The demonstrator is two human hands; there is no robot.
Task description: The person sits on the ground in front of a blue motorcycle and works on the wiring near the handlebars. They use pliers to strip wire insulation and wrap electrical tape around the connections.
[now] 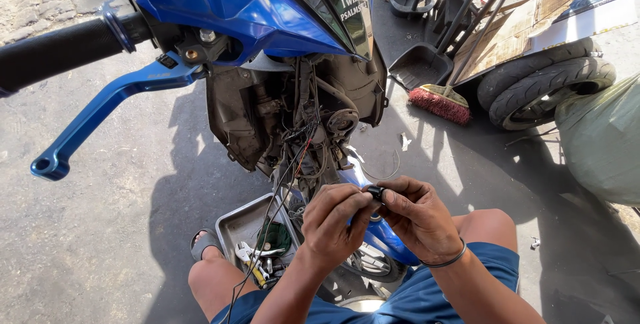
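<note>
Black part: small dark connector (375,193), pinched between the fingertips of both hands, held in the air just above the blue front fender (383,239) and below the opened front of the motorcycle.
Left hand (331,221): fingers curled in, thumb and forefinger closed on the near side of the connector; back of the hand toward the camera.
Right hand (419,219): fingers bent, tips closed on the far side of the same connector (dark band around the wrist); touching the left hand at the fingertips.
Wires (291,164): thin black and red strands hanging from the exposed inside of the front, down past the left forearm toward the tray; link to the connector not clear.
Front fairing (247,4): glossy blue, above the hands, with bare dark plastic and cabling underneath.
Handlebar grip (57,51): black, at upper left, with a blue brake lever (100,114) slanting down below it.
Tray (241,224): grey metal, on the ground between the bare knees, beside a sandalled foot; pliers (248,253) and other small tools inside.
Broom (440,103): red bristles, on the ground to the upper right, beside a black dustpan (419,65).
Tyres (547,84): two, black, stacked near the broom, well apart from the hands.
</note>
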